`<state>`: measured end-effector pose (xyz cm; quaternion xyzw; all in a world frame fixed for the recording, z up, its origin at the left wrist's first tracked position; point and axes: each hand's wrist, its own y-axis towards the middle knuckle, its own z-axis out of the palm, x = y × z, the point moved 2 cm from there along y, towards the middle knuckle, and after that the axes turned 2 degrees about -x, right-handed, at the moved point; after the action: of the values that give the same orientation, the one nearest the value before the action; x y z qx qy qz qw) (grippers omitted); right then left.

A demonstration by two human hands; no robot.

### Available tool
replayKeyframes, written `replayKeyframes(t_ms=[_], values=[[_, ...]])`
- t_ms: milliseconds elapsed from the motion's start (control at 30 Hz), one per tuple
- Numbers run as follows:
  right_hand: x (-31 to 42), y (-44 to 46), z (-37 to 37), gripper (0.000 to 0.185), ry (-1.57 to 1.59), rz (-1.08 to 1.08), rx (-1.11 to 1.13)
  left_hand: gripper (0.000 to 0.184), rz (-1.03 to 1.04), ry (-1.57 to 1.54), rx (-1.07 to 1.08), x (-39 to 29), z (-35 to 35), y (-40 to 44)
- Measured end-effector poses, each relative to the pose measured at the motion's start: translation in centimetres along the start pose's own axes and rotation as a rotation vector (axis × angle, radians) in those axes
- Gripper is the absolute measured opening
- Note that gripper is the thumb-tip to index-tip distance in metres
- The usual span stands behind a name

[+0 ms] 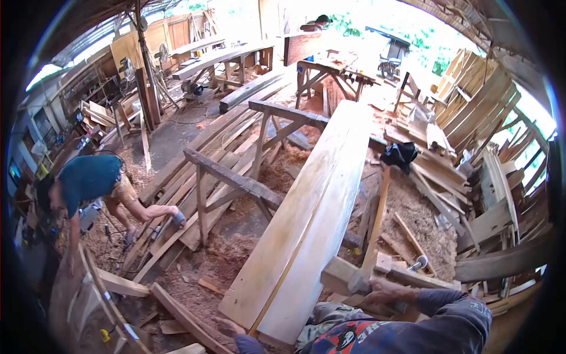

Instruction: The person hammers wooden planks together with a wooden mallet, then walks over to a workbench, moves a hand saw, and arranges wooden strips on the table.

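Two long pale planks (277,248) lie side by side, a narrow dark gap between them, and stretch away from me over the trestles. My left hand (230,327) is at the near left corner of the left plank, closed against its edge, fingers partly hidden. To the right of the planks, my right hand (386,292) is closed at the near end of a thick wooden block (342,274). That block sits against the right plank's edge. The forearm partly covers what lies below the right hand.
Wooden trestles (233,177) stand under and left of the planks. At the left a co-worker (97,180) bends over a curved wooden piece. Stacked boards (436,171) and a black bag (400,154) are on the right. Shavings (236,251) cover the floor. Another person (316,24) is far back.
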<state>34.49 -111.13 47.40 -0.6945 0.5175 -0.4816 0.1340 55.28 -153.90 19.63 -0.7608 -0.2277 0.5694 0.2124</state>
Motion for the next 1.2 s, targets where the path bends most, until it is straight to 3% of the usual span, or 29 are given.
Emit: replayKeyframes(t_ms=[167,300,400,500,633,700,800,833,900,933,967,1033,1100,1167,1200], values=[[1.4,0.4,-0.6,0.047,0.045,0.087,0.04,0.078,0.038,0.075,-0.063,-0.5,0.6,-0.6],[-3.2,2.9,-2.1,0.047,-0.061,0.169,0.086,0.078,0.074,0.145,-0.142,-2.1,0.9,-0.9],[-6.2,5.2,-3.5,0.047,0.039,0.103,-0.026,0.078,0.131,0.239,-0.223,-3.7,1.5,-1.0],[-2.2,5.1,-9.6,0.048,0.001,0.173,0.037,0.078,0.23,0.359,-0.355,-5.6,3.2,-1.5],[-8.7,14.3,-14.7,0.047,-0.121,-0.105,-0.093,0.078,0.467,0.565,-0.586,-8.7,8.3,-4.3],[-6.3,16.2,-19.9,0.058,-0.189,0.005,-0.002,0.078,0.571,0.699,-0.528,-8.7,12.9,-6.6],[-7.4,20.1,-25.8,0.057,-0.271,-0.019,-0.076,0.078,0.588,0.973,-0.103,-6.0,23.1,-11.9],[-6.9,20.0,-27.9,0.057,-0.342,-0.073,-0.023,0.069,0.743,0.99,-0.023,-3.6,26.4,-14.6],[-6.7,21.5,-31.2,0.054,-0.049,-0.134,-0.233,0.06,0.985,1.159,-0.13,-2.7,31.1,-20.2],[-8.9,23.9,-31.8,0.046,-0.029,-0.176,-0.286,0.06,0.869,1.142,-0.22,-3.2,31.3,-21.4],[-11.4,25.5,-32.4,0.039,0.037,-0.179,-0.376,0.059,0.887,1.089,-0.227,-4.3,31.2,-22.0],[-13.5,27.3,-34.3,0.038,0.066,-0.04,-0.371,0.059,0.993,1.035,-0.129,-5.1,32.6,-23.0],[-15.3,28.2,-35.0,0.038,0.064,-0.116,-0.415,0.057,1.003,1.076,-0.157,-4.3,32.0,-22.1],[-8.0,23.6,-37.9,0.05,-0.12,-0.002,-0.314,0.055,1.178,1.031,-0.249,-1.9,31.4,-20.2],[-8.5,24.7,-37.9,0.049,-0.186,0.021,-0.265,0.055,1.227,1.022,-0.218,-2.2,32.0,-20.0]])
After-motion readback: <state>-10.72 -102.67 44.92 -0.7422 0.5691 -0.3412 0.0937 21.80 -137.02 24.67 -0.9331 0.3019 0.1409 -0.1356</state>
